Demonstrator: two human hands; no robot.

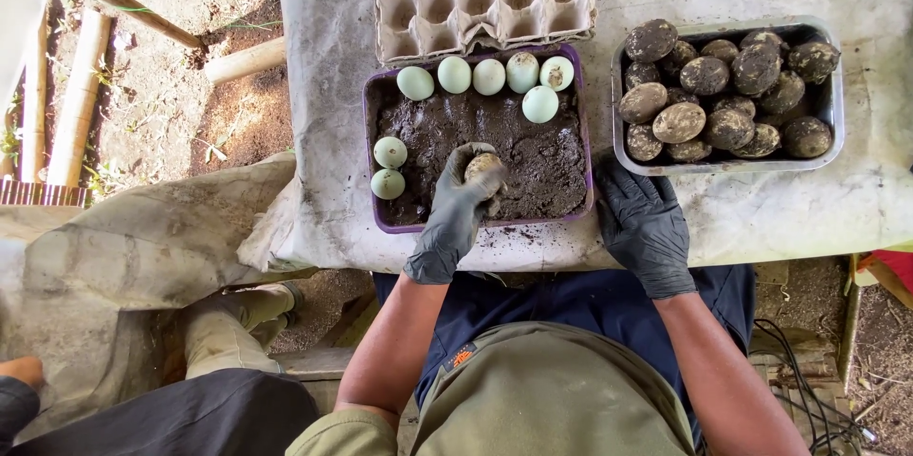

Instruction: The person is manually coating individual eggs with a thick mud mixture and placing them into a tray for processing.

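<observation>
Muddy egg: fragile, slick, light; cradle around the middle.
Left hand: curled around egg, over tray's near edge.
Right hand: open, flat at table's near edge.

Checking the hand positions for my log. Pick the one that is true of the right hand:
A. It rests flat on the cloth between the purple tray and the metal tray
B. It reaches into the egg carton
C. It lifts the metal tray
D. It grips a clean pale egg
A: the right hand lies flat on the cloth between the purple tray and the metal tray, holding nothing.
</observation>
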